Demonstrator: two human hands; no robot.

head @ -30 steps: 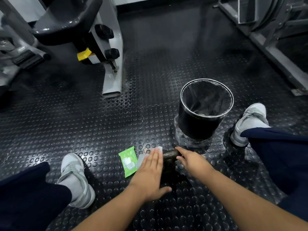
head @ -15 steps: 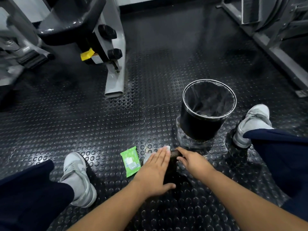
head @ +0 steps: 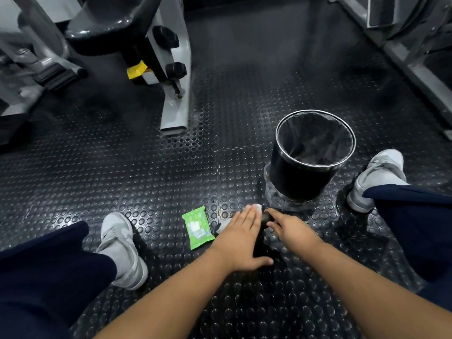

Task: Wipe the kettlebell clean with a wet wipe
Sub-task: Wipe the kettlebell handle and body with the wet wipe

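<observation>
Two hands: flanking kettlebell (head: 261, 243)
Left hand (head: 241, 237): fingers flat together, pressing wet wipe (head: 223, 225) on its left side
Right hand (head: 289, 228): fingers curled on its handle (head: 266, 217)

clad in dark navy trousers (head: 44, 277), plain cloth on both legs, hems ending loose above the ankles. shod in low pale grey sneakers with darker grey panels and white soles, left shoe (head: 122, 243) and right shoe (head: 376, 177) of one pair, over white socks (head: 110, 255). bare along both forearms (head: 171, 297) down to left hand (head: 242, 241) and right hand (head: 291, 228).
</observation>
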